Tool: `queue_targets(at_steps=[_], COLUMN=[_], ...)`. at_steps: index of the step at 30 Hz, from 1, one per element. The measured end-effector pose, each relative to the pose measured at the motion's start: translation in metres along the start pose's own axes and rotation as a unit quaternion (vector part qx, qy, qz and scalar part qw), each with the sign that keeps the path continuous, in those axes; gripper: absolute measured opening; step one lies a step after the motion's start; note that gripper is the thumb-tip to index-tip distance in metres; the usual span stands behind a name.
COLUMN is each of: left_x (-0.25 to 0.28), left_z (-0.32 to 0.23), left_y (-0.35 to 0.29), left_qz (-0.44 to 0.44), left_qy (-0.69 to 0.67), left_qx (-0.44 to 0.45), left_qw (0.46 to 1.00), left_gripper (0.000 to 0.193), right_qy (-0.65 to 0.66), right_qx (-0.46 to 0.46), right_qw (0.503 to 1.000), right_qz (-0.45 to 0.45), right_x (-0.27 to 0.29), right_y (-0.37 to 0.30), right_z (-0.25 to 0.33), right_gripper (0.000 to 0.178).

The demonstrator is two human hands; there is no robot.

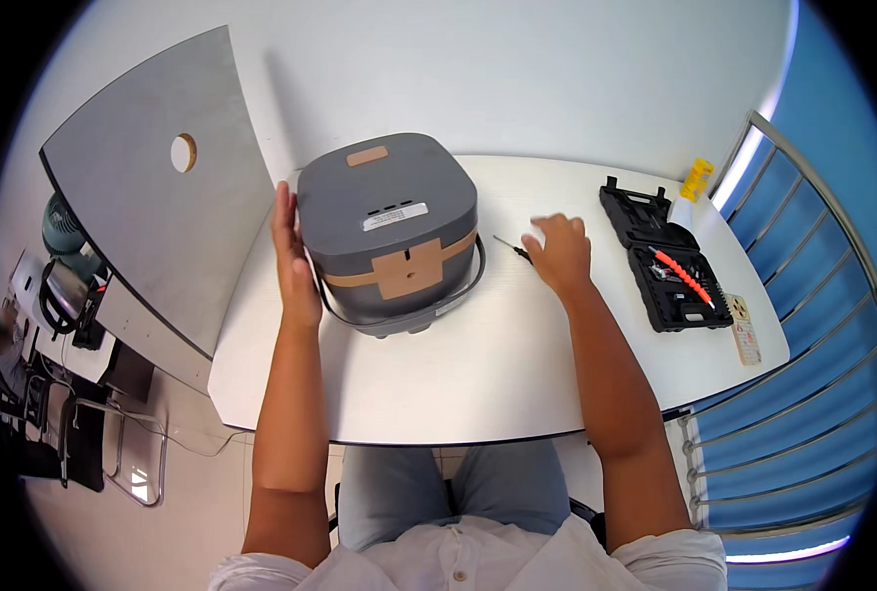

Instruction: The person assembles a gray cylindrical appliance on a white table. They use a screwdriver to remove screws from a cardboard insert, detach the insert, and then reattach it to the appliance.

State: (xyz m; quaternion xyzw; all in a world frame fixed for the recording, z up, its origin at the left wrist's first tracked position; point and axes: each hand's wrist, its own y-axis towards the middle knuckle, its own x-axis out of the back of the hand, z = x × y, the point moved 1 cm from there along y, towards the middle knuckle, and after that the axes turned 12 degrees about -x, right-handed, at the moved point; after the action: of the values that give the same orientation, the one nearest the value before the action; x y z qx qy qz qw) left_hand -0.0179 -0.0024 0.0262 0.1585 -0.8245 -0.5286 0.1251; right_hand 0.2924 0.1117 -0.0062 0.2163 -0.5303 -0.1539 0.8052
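Observation:
A grey rice cooker (389, 202) with copper-coloured trim stands upright on the white table (438, 379), lid closed. Its carrying handle (370, 323) hangs low around the side facing me. My left hand (296, 261) lies along the cooker's left side, fingers stretched out and holding nothing. To the right of the cooker, a thin dark screwdriver (513, 248) rests on the tabletop. My right hand (560, 254) is just beside the screwdriver's handle end, thumb and fingers apart, with no object visible in it.
At the table's right lies an opened black tool case (670, 286) with a red flexible shaft (683, 278). Near it are a beige remote control (744, 330) and a yellow-and-white bottle (690, 192). A grey partition (153, 167) rises on the left; a metal railing (833, 236) runs along the right.

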Motion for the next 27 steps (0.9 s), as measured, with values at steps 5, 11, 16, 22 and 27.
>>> queue_targets(at_steps=[5,11,16,22,27], left_x=[0.001,-0.002,-0.003,0.0,0.008], left_z=[-0.011,-0.016,-0.017,-0.013,0.004], left_y=[0.003,0.004,0.002,0.002,-0.007], left_qz=[0.038,0.025,0.011,0.009,-0.045], left_qy=[0.124,0.136,0.134,0.137,0.099], left_qx=[-0.105,-0.1,-0.088,-0.101,-0.021], left_qw=[0.986,0.985,0.987,0.985,0.994], left_gripper=[0.086,0.06,0.056,0.056,0.062], right_qy=[-0.125,-0.146,0.007,0.387,0.179], right_qx=[-0.049,-0.034,-0.069,0.048,0.254], right_qw=[0.977,0.971,0.989,0.917,0.949], right_qz=[0.168,0.185,0.127,0.084,0.049], right_x=[-0.009,-0.03,-0.015,0.06,0.11], right_y=[-0.003,-0.002,0.0,-0.024,-0.056], right_z=[0.002,-0.005,0.005,0.056,0.092], right_gripper=[0.024,0.012,0.009,0.011,0.011])
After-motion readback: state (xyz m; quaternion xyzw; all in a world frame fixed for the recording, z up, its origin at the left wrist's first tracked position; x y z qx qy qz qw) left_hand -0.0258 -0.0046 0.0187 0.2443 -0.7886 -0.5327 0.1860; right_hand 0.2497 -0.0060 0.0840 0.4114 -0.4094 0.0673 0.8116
